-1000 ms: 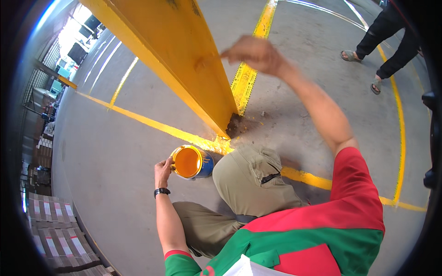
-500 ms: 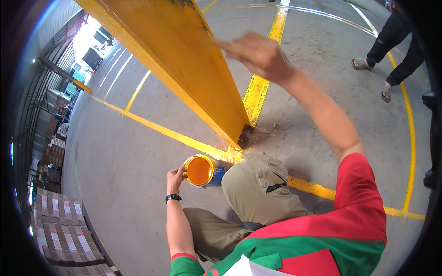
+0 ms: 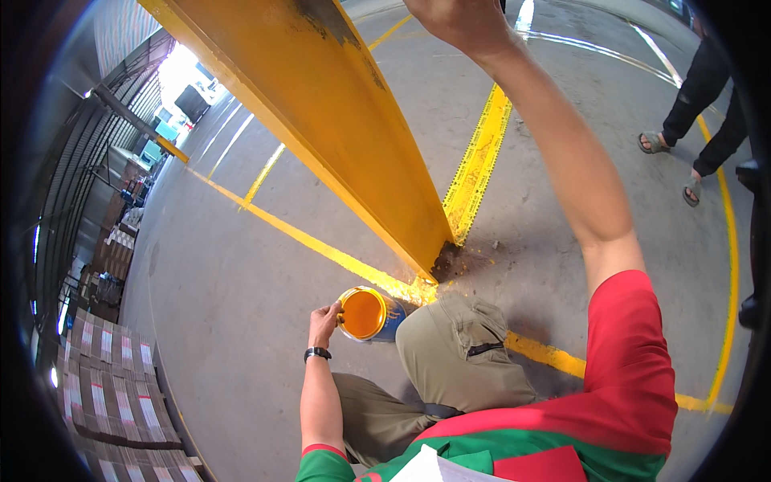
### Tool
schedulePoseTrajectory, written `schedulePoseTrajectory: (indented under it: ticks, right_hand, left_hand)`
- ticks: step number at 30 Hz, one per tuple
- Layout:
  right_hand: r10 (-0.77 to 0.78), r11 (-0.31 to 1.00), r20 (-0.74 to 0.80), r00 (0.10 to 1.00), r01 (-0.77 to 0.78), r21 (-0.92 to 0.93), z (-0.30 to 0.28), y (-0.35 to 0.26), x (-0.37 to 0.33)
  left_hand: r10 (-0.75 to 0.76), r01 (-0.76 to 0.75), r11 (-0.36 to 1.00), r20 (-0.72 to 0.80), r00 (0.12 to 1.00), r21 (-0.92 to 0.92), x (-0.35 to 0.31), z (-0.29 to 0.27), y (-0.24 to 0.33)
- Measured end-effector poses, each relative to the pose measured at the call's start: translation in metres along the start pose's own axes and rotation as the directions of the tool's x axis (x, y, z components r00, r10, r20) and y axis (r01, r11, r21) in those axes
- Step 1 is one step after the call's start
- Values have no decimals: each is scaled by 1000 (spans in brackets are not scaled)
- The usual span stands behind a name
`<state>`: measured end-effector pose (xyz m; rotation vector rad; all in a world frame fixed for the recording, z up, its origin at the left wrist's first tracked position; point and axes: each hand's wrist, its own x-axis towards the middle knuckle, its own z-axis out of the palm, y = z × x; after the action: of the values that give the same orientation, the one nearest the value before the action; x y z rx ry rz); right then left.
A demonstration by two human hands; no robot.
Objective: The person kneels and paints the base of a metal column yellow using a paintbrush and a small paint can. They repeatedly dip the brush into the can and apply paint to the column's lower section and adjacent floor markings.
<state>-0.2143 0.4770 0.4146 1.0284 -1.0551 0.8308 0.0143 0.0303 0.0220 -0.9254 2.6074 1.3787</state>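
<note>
My left hand (image 3: 324, 321) grips the rim of a blue paint can (image 3: 389, 320) at its left side. The can tilts toward me, and orange-yellow paint (image 3: 363, 313) shows inside. In front of me a yellow steel column (image 3: 345, 128) rises from the floor, with dark bare patches near the top of the view. My right hand (image 3: 462, 22) is raised to the right of the column's upper part, its fingers curled. The upper edge cuts the hand off, so what it holds is hidden.
Yellow floor lines (image 3: 321, 245) meet at the column's dark, crumbly foot (image 3: 446, 261). A person in dark trousers (image 3: 697, 92) and sandals stands at the right. Stacked flat cardboard (image 3: 112, 377) lies at the lower left. My bent knee (image 3: 450, 345) is close beside the can.
My right hand has moved up, away from the column's face, to the upper edge. The view has shifted a little; my left hand still grips the can.
</note>
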Motion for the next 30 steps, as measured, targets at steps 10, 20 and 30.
schedulePoseTrajectory:
  ticks: [10, 20, 30]
  right_hand:
    - [226, 952, 561, 796, -302, 45, -44, -60, -106]
    - [110, 935, 418, 902, -237, 265, -6, -31, -31]
    - [-11, 1000, 248, 969, 7, 15, 7, -57, -112]
  left_hand:
    - [-28, 29, 999, -20, 999, 36, 3, -2, -10]
    - [-39, 39, 999, -7, 999, -4, -3, -2, -1]
    - [-38, 37, 999, -12, 999, -9, -11, 2, 7]
